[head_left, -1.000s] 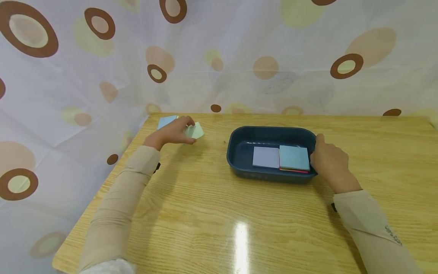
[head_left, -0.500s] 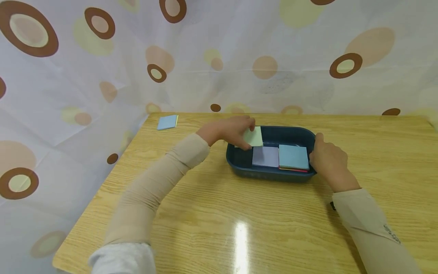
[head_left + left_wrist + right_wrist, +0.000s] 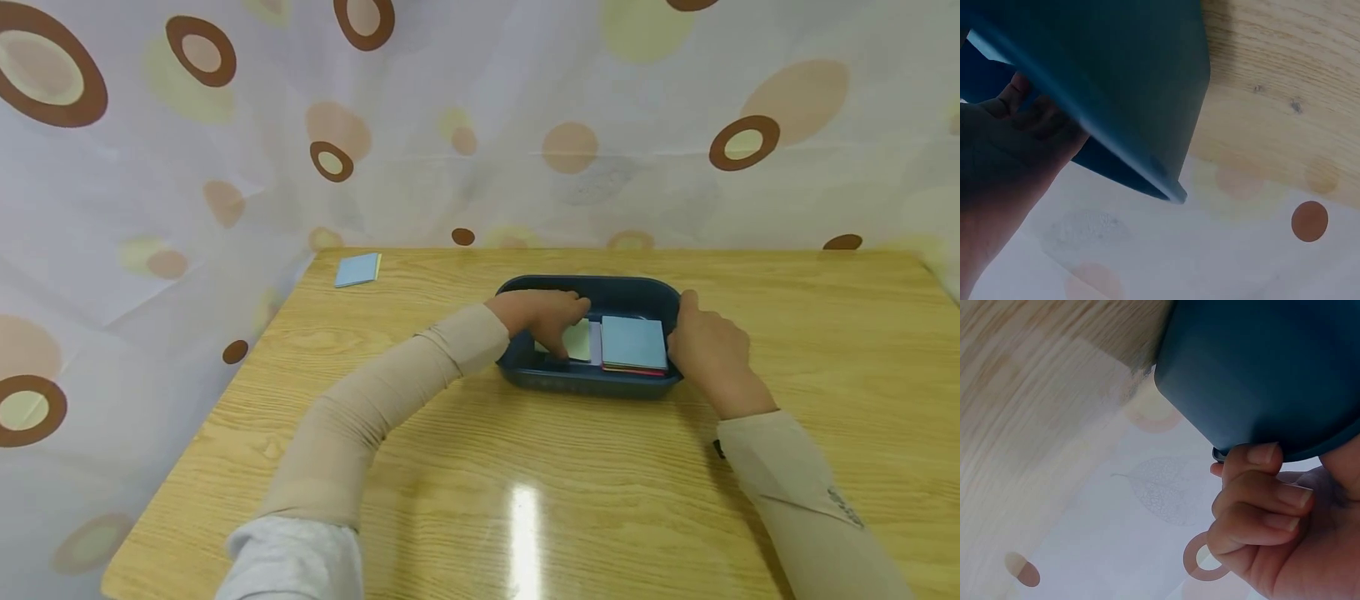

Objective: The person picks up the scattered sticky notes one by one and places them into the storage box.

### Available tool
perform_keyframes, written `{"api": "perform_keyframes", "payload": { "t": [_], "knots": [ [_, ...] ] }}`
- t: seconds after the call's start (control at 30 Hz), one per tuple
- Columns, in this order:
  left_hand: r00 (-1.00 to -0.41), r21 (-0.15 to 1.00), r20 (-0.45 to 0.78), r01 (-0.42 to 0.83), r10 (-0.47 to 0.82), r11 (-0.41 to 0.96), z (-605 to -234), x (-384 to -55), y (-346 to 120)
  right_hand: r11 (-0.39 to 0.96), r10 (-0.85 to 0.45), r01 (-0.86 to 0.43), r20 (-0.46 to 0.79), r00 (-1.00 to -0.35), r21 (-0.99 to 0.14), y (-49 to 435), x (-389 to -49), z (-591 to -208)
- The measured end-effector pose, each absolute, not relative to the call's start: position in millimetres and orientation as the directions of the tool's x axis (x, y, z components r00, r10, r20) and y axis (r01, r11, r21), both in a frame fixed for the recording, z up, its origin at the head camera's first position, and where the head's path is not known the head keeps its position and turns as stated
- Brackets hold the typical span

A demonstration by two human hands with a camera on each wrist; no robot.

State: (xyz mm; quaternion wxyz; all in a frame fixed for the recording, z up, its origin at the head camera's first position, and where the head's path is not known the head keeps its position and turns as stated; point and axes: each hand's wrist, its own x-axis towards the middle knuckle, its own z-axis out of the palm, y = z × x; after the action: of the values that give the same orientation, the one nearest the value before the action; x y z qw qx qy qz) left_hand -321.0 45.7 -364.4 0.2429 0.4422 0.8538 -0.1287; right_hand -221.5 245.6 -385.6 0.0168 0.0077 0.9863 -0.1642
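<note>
A dark blue plastic box stands on the wooden table. My right hand grips its right end; in the right wrist view the curled fingers lie at the rim. My left hand reaches inside the box and pinches a pale green sticky note pad, low over a lavender pad that it mostly covers. Beside that, a light blue pad tops a coloured stack at the right. In the left wrist view the box wall hides most of the left fingertips.
Another light blue pad, with a yellow edge showing under it, lies at the table's back left corner. A patterned cloth hangs behind and to the left of the table.
My left hand has carried the pale green pad rightward from the back left of the table and down into the box. My right hand has kept its grip on the box.
</note>
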Motion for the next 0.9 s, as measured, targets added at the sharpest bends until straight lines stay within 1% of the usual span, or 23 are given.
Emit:
{"api": "perform_keyframes", "payload": {
  "t": [0.4, 0.77, 0.9],
  "knots": [
    [-0.473, 0.008, -0.501, 0.835, 0.725, 0.551, -375.1, -321.4, 50.3, 0.947, 0.017, 0.028, -0.037, -0.999, -0.319, 243.6, -222.5, -385.0],
    [-0.482, -0.004, -0.48, 0.836, 0.732, 0.548, -378.3, -319.8, 47.9, 0.95, 0.015, 0.03, -0.053, -0.998, -0.311, 242.5, -222.9, -384.3],
    [-0.485, 0.034, -0.438, 0.832, 0.756, 0.554, -371.7, -321.1, 42.1, 0.952, 0.016, 0.03, -0.048, -0.999, -0.306, 243.7, -222.0, -383.7]
  ]
}}
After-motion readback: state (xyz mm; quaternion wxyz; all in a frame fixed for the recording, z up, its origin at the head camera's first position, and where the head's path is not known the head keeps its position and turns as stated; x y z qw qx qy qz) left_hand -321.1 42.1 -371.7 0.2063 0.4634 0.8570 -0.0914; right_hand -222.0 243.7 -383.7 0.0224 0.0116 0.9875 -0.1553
